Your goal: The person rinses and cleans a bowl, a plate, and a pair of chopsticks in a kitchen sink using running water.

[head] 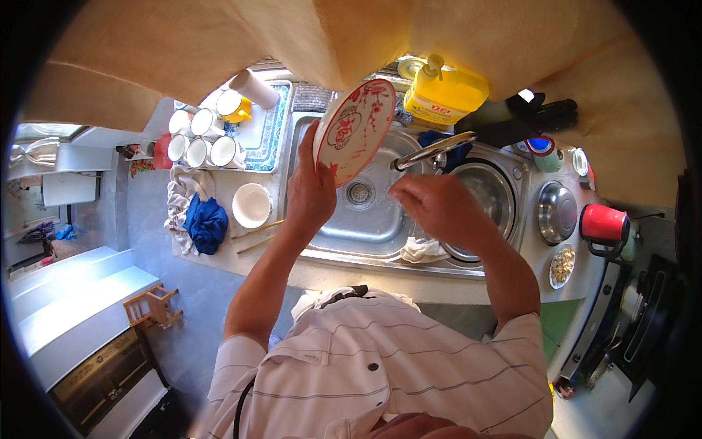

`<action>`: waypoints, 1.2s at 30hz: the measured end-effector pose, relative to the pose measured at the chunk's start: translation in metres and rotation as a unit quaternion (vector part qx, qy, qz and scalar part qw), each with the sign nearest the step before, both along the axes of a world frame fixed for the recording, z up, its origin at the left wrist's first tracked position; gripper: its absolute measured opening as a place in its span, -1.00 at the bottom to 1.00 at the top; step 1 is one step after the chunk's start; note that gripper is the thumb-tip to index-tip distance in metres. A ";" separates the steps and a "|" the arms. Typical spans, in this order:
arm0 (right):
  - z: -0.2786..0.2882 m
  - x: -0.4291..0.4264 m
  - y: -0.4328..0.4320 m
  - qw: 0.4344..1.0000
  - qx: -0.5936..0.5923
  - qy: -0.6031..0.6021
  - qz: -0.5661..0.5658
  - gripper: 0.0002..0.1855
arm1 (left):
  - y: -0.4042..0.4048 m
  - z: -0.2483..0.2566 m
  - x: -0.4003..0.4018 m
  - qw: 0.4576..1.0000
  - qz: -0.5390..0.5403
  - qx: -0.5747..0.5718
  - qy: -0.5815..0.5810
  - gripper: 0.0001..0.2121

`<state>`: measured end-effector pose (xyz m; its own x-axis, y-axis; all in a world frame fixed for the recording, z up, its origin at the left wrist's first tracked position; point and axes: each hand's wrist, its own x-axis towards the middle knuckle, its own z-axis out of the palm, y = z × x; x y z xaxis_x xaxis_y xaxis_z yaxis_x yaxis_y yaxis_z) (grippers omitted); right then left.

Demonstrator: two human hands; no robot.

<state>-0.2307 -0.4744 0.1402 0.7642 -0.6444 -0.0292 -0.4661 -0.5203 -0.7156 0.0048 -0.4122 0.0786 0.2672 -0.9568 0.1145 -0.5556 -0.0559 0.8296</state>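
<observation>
My left hand (312, 192) grips the lower left rim of a white plate with red flower decoration (356, 131), held tilted above the left basin of a stainless steel sink (367, 222). My right hand (425, 200) is over the divide between the two basins, just below the metal faucet spout (433, 152). Its fingers are curled together, and nothing shows between them. Whether it touches the spout cannot be told. A whitish cloth (423, 251) lies on the sink's front edge, under my right forearm. The round right basin (482, 197) is partly hidden by that arm.
Left of the sink are a tray (282, 126) with several mugs, a white cup (252, 205), chopsticks (256, 229) and a blue cloth (206, 224). A yellow pump bottle (447, 93) stands behind. At right are a metal bowl (557, 213), a plate of food (562, 266) and a red kettle (603, 224).
</observation>
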 end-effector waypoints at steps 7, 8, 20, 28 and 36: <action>0.022 0.010 -0.088 0.983 -0.121 -0.021 -0.139 -0.81 | -0.028 -0.012 -0.007 0.985 -0.004 -0.049 0.164 -0.36; 0.014 0.010 -0.106 0.967 -0.202 -0.010 -0.152 -0.79 | -0.034 -0.017 -0.007 0.973 -0.016 -0.032 0.227 -0.35; -0.034 0.009 -0.225 0.945 -0.276 0.131 -0.121 -0.71 | -0.075 -0.029 -0.029 0.943 -0.018 0.006 0.331 -0.35; -0.007 0.032 -0.200 0.963 -0.021 0.129 -0.234 -0.73 | -0.083 -0.029 -0.033 0.932 -0.016 -0.035 0.359 -0.44; -0.008 0.029 -0.206 0.964 0.044 0.107 -0.241 -0.74 | -0.077 0.000 -0.037 0.876 0.001 0.037 0.481 -0.54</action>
